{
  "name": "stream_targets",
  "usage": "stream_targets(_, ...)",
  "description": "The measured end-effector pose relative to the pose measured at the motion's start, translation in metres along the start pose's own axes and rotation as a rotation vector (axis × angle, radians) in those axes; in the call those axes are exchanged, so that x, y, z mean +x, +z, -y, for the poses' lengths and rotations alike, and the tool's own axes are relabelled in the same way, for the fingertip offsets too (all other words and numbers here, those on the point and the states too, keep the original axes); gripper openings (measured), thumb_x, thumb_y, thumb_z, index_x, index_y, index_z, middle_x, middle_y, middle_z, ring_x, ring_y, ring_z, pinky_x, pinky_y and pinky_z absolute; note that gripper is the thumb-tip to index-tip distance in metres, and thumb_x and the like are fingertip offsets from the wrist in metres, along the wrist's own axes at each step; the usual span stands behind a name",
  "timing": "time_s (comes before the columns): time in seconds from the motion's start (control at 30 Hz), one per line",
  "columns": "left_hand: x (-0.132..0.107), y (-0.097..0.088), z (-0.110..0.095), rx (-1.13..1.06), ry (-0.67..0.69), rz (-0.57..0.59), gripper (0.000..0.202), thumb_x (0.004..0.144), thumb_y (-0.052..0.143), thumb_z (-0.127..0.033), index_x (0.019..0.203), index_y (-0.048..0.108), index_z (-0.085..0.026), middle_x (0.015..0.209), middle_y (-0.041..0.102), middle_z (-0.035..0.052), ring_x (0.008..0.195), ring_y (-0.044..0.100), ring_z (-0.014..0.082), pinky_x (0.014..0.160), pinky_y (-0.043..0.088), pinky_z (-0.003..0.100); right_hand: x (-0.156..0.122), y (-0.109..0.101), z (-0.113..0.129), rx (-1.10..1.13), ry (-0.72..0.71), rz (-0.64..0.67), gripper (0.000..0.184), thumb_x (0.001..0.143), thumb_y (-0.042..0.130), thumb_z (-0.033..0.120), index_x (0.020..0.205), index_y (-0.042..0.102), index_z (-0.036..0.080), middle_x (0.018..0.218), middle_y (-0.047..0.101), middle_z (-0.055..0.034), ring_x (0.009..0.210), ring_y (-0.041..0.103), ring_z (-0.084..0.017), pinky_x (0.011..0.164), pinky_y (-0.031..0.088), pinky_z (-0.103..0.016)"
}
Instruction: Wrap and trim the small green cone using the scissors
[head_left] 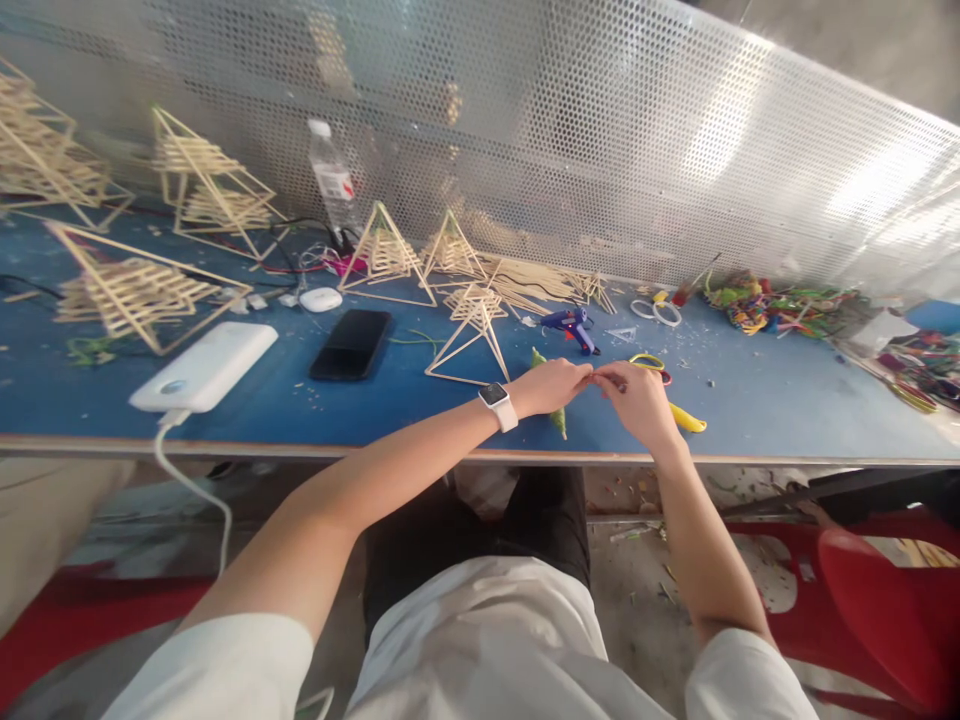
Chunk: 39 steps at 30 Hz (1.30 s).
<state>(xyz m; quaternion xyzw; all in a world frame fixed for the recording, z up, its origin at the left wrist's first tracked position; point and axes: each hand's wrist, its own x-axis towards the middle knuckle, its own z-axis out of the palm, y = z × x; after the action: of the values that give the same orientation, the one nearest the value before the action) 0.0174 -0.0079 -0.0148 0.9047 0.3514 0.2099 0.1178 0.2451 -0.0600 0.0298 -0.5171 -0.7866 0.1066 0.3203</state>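
Observation:
My left hand, with a white-strapped watch on its wrist, reaches over the front of the blue table with its fingers pinched. My right hand meets it fingertip to fingertip, also closed in a pinch. Whatever lies between the fingertips is too small to make out. Under my left hand lies a green, pointed object, partly covered. Beside my right hand are a yellow curved object and yellow and red loops, partly hidden. Just beyond the hands rests a blue glue gun.
A small stick pyramid stands left of the hands, with several more behind and further left. A black phone, white power bank and water bottle are on the left. Loose sticks lie along the perforated metal panel.

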Motion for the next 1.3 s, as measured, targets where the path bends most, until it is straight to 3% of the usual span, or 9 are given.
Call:
stream_targets(0.1,0.000,-0.004,-0.002,-0.022,0.000,-0.004,0.026,0.125,0.050,-0.037,0.128,0.070,-0.022,0.102,0.085,0.0103,0.097,0.085,0.0301,0.079,0.051,0.033,0.001,-0.003,0.005,-0.038,-0.026,-0.010,0.021,0.111,0.065,0.034,0.109,0.085,0.027,0.108,0.088,-0.0094,0.093,0.078,-0.029,0.091,0.056,-0.045)
stream_targets(0.2,-0.002,-0.012,-0.004,-0.054,0.025,0.015,0.014,0.117,0.067,-0.030,0.128,0.069,-0.022,0.093,0.083,0.0051,0.093,0.083,0.0275,0.079,0.050,0.033,0.003,-0.004,0.006,-0.030,-0.022,-0.019,0.021,0.112,0.063,0.035,0.107,0.081,0.026,0.109,0.087,-0.0098,0.096,0.078,-0.029,0.090,0.057,-0.043)
stream_targets(0.4,-0.004,-0.019,-0.001,-0.108,0.044,0.028,0.026,0.106,0.079,-0.022,0.128,0.066,-0.023,0.089,0.083,0.0006,0.087,0.080,0.0247,0.078,0.048,0.033,0.004,-0.002,0.002,0.038,0.031,-0.053,0.018,0.110,0.066,0.042,0.107,0.075,0.027,0.103,0.087,-0.0091,0.091,0.081,-0.028,0.089,0.060,-0.042)
stream_targets(0.6,-0.003,-0.019,0.004,-0.147,0.019,0.020,0.024,0.105,0.071,-0.018,0.128,0.065,-0.022,0.092,0.084,0.0014,0.088,0.079,0.0234,0.081,0.049,0.033,0.004,-0.009,-0.012,0.114,0.096,-0.106,0.019,0.109,0.067,0.045,0.108,0.073,0.028,0.084,0.083,-0.0056,0.083,0.084,-0.028,0.078,0.062,-0.040)
stream_targets(0.77,-0.003,-0.021,0.007,-0.203,0.032,0.042,0.024,0.099,0.068,-0.010,0.118,0.066,-0.023,0.091,0.084,-0.0005,0.084,0.078,0.0207,0.086,0.051,0.033,0.005,-0.020,-0.027,0.149,0.133,-0.152,0.022,0.107,0.069,0.048,0.107,0.073,0.027,0.085,0.083,-0.0058,0.081,0.086,-0.027,0.077,0.066,-0.040)
stream_targets(1.03,-0.002,-0.021,0.008,-0.263,-0.001,0.054,0.011,0.108,0.074,-0.032,0.112,0.069,-0.023,0.086,0.082,0.0002,0.081,0.077,0.0227,0.082,0.050,0.035,0.003,-0.029,-0.049,0.170,0.192,-0.225,0.024,0.107,0.067,0.048,0.114,0.073,0.026,0.084,0.084,-0.0070,0.077,0.086,-0.028,0.071,0.068,-0.040)
stream_targets(1.23,-0.002,-0.023,0.007,-0.330,-0.002,0.033,0.036,0.123,0.042,-0.035,0.105,0.071,-0.023,0.082,0.081,0.0026,0.078,0.077,0.0199,0.080,0.051,0.031,-0.006,-0.022,-0.062,0.099,0.195,-0.199,0.020,0.104,0.069,0.044,0.108,0.076,0.025,0.082,0.083,-0.0071,0.076,0.083,-0.027,0.078,0.066,-0.042)
stream_targets(1.3,-0.002,-0.022,0.007,-0.345,0.004,0.031,0.037,0.123,0.041,-0.033,0.105,0.072,-0.022,0.080,0.080,0.0021,0.076,0.076,0.0192,0.081,0.052,0.031,-0.009,-0.019,-0.062,0.070,0.166,-0.140,0.019,0.100,0.074,0.043,0.102,0.079,0.025,0.088,0.086,-0.0086,0.082,0.082,-0.028,0.084,0.066,-0.044)
